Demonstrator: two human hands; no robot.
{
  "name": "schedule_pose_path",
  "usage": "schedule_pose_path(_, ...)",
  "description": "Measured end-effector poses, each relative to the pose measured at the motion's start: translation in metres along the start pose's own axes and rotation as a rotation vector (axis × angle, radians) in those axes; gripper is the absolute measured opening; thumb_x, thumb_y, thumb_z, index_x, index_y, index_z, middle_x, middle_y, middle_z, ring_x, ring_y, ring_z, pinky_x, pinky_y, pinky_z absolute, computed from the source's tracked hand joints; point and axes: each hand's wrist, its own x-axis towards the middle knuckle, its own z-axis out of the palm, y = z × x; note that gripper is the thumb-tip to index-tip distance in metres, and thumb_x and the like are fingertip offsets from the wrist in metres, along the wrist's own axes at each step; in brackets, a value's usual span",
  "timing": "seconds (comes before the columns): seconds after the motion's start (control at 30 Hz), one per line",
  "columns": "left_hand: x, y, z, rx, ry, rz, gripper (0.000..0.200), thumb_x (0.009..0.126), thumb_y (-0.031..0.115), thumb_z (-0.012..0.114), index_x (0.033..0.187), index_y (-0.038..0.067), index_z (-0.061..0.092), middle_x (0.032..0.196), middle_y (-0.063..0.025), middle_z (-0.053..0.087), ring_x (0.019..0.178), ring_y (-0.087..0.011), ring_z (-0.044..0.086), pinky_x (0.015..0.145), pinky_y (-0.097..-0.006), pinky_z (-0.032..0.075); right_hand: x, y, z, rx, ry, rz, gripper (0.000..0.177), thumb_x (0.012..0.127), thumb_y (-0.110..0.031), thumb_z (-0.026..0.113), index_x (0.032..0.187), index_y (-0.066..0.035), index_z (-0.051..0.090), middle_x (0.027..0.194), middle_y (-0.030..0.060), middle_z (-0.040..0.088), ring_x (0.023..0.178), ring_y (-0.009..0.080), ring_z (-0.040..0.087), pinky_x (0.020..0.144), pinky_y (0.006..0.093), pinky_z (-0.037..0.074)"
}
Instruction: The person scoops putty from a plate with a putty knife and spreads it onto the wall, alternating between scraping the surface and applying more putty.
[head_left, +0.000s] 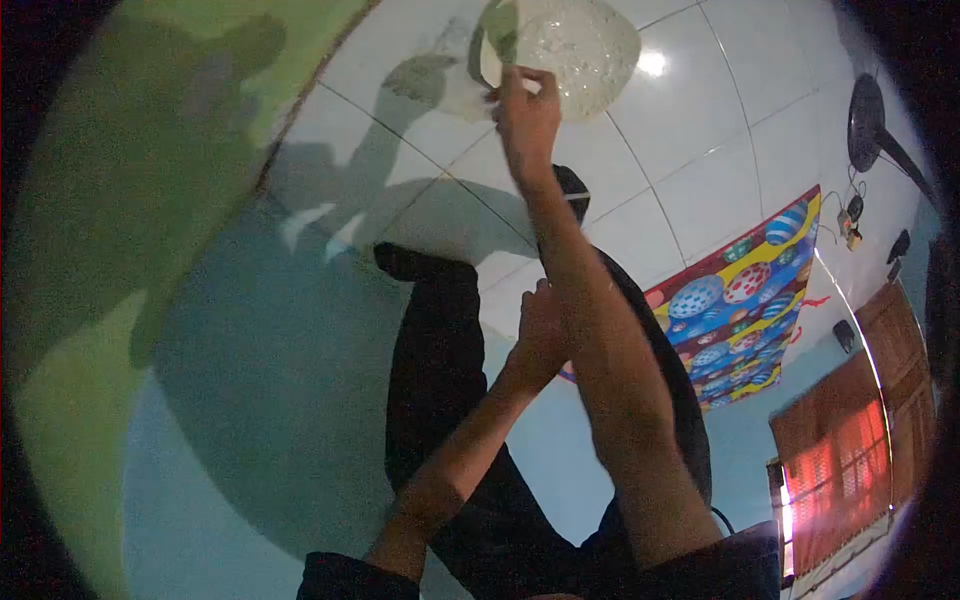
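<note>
My right hand (530,115) reaches far forward, its fingers pinched together at the edge of a pale, rounded, glossy speckled thing (590,55) on the tiled floor. A small whitish and green piece (500,40) lies against its left side, right at my fingertips. What exactly the fingers grip is too blurred to tell. Nearer to me, my left hand (542,325) is curled beside my right forearm, which partly covers it. Whatever it holds, if anything, is hidden.
My dark-clad legs (435,350) stretch out below my arms. A colourful sheet printed with patterned balls (745,300) is at the right. Beyond it are a black round stand base (866,122), cables with a plug (852,235) and red-brown curtains (835,450). A green surface (80,220) borders the left.
</note>
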Motion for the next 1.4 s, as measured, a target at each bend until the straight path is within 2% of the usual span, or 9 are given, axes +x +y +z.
schedule_pose_path(0.17,0.019,0.02,-0.012,0.086,0.105,-0.143,0.03,0.101,0.03,0.048,0.112,0.005,0.06,0.093,-0.0186,0.066,0.088,-0.0359,0.065,0.074,-0.0491,0.052,0.068,0.029,-0.087,-0.11,-0.244,-0.094,0.041,0.098,-0.036,0.058,0.114,0.001,0.056,0.087,0.0124,0.073,0.06,0.0105,0.056,0.052,0.0236,0.045)
schedule_pose_path(0.23,0.036,-0.01,-0.005,-0.283,0.181,-0.116,0.035,0.095,0.033,0.06,0.117,0.006,0.059,0.1,-0.0119,0.07,0.091,-0.0302,0.069,0.077,-0.0397,0.054,0.086,0.03,-0.121,-0.265,-0.269,-0.064,0.044,0.098,-0.039,0.058,0.115,0.001,0.057,0.089,0.0092,0.075,0.065,0.0113,0.062,0.054,0.0255,0.048)
schedule_pose_path(0.3,0.06,-0.042,-0.02,-0.999,0.171,-0.235,0.034,0.102,0.032,0.047,0.115,0.003,0.059,0.101,-0.0144,0.069,0.09,-0.03,0.068,0.077,-0.0434,0.053,0.103,0.034,-0.155,-0.401,-0.303,-0.064,0.045,0.097,-0.039,0.059,0.118,0.001,0.06,0.093,0.0092,0.075,0.07,0.0128,0.063,0.06,0.0278,0.05)
schedule_pose_path(0.43,0.131,-0.12,-0.052,-0.592,0.79,-0.385,0.033,0.101,0.024,0.046,0.12,-0.001,0.056,0.098,-0.0171,0.065,0.09,-0.0316,0.064,0.082,-0.0411,0.05,0.125,0.043,-0.2,-0.385,-0.341,-0.08,0.042,0.098,-0.041,0.057,0.121,-0.007,0.059,0.099,0.0047,0.072,0.075,0.0091,0.056,0.065,0.0255,0.047)
schedule_pose_path(0.53,0.185,-0.149,-0.111,-0.183,1.1,-0.083,0.035,0.099,0.021,0.05,0.125,-0.002,0.052,0.103,-0.0199,0.058,0.103,-0.0336,0.06,0.088,-0.0432,0.048,0.158,0.058,-0.217,-0.519,-0.328,-0.009,0.051,0.098,-0.04,0.058,0.134,-0.005,0.047,0.105,0.0076,0.068,0.082,0.0156,0.06,0.071,0.0302,0.051)
schedule_pose_path(0.9,0.263,-0.134,-0.195,-0.209,0.806,-0.161,0.042,0.101,0.029,0.047,0.126,-0.005,0.053,0.123,-0.028,0.059,0.103,-0.0478,0.06,0.087,-0.0504,0.05,0.181,0.056,-0.218,-0.412,-0.71,0.236,0.065,0.096,-0.035,0.06,0.151,-0.022,0.028,0.109,0.0034,0.064,0.084,0.0123,0.057,0.073,0.0314,0.05)
schedule_pose_path(0.97,0.29,-0.169,-0.185,0.175,0.824,0.132,0.044,0.102,0.03,0.043,0.13,-0.004,0.05,0.125,-0.0289,0.057,0.105,-0.0491,0.059,0.09,-0.0513,0.049,0.178,0.056,-0.216,-0.438,-0.694,0.264,0.066,0.096,-0.036,0.06,0.152,-0.023,0.026,0.11,0.0037,0.064,0.085,0.0127,0.057,0.075,0.0327,0.05)
schedule_pose_path(1.2,0.294,-0.161,-0.174,-0.386,0.739,-0.279,0.052,0.105,0.038,0.027,0.14,0.002,0.042,0.131,-0.0295,0.052,0.121,-0.0484,0.049,0.104,-0.0516,0.04,0.173,0.058,-0.223,-0.338,-0.726,0.285,0.075,0.09,-0.03,0.064,0.152,-0.024,0.022,0.115,0.0053,0.063,0.085,0.0129,0.057,0.076,0.0332,0.05)
schedule_pose_path(1.4,0.225,-0.19,-0.139,-0.259,0.748,-0.041,0.068,0.103,0.054,0.022,0.141,0.001,0.04,0.134,-0.0268,0.05,0.123,-0.0442,0.05,0.103,-0.0479,0.042,0.134,0.049,-0.219,-0.395,-0.797,0.268,0.08,0.085,-0.026,0.063,0.152,-0.021,0.02,0.103,0.0048,0.062,0.08,0.0114,0.056,0.071,0.0282,0.049)
